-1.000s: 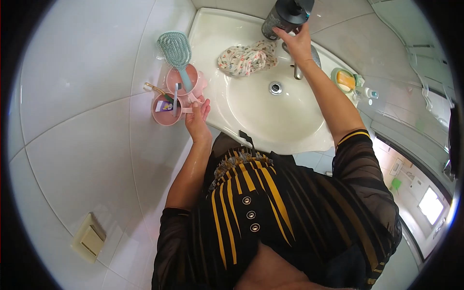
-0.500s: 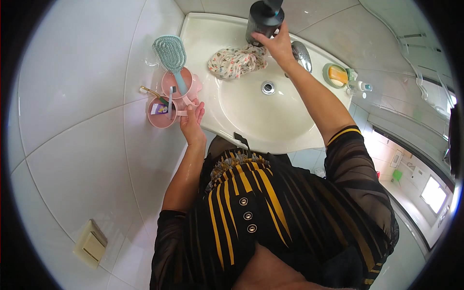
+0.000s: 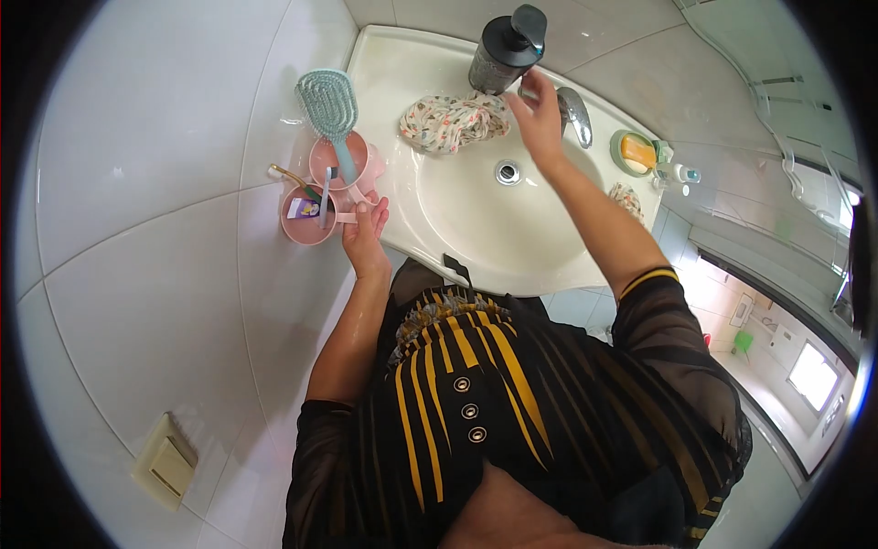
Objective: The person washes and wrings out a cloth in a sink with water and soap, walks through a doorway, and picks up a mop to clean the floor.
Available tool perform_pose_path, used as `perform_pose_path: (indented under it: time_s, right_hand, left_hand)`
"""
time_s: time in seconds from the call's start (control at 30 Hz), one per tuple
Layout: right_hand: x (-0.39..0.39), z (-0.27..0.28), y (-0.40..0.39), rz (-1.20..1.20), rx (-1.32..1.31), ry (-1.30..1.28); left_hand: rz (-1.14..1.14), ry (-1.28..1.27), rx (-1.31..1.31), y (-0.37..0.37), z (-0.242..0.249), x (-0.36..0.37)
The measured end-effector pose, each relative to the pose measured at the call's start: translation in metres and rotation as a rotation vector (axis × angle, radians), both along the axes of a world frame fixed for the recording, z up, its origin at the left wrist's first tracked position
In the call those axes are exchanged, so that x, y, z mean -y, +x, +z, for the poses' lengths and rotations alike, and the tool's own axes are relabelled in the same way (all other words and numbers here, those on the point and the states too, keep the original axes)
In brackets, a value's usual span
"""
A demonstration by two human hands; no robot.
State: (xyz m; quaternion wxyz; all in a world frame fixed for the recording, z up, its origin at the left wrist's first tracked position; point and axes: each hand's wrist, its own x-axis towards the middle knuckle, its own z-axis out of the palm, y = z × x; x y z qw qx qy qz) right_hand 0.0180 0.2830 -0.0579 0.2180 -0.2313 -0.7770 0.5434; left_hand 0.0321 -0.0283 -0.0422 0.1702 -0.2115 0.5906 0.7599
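My left hand grips the handles of two pink cups at the left of the basin. One pink cup holds a pale teal hairbrush. In the other pink cup are a blue-and-white toothbrush, a second toothbrush with a tan handle end and a small purple-and-white packet or tube. My right hand is beside a dark pump bottle on the back rim, fingers apart and holding nothing. A patterned cloth lies bunched left of it.
The white washbasin has a drain and a chrome tap behind my right hand. At the right rim sit a soap dish with orange soap and small bottles. A tiled wall rises close on the left.
My right hand has let go of the pump bottle and drawn back slightly toward me. The bottle now stands on the back rim. My left hand still holds the cups.
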Motion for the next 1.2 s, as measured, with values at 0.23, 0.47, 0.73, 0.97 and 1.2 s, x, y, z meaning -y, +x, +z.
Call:
perform_pose_path:
  time_s: [0.23, 0.47, 0.73, 0.97, 1.2]
  right_hand:
    - [0.066, 0.008, 0.009, 0.459, 0.059, 0.771]
    - [0.060, -0.016, -0.019, 0.640, 0.465, 0.207]
    - [0.056, 0.008, -0.076, 0.240, 0.227, -0.152]
    - [0.087, -0.054, -0.150, 0.161, 0.491, 0.552]
    - [0.084, -0.067, -0.174, 0.389, 0.281, 0.568]
  left_hand:
    - [0.013, -0.013, 0.014, 0.004, 0.006, 0.001]
    - [0.007, 0.006, 0.023, 0.005, 0.008, 0.001]
    - [0.006, 0.007, -0.014, 0.007, 0.015, -0.007]
    - [0.012, 0.009, 0.006, 0.006, 0.019, -0.010]
    - [-0.012, -0.009, 0.006, 0.011, 0.022, -0.006]
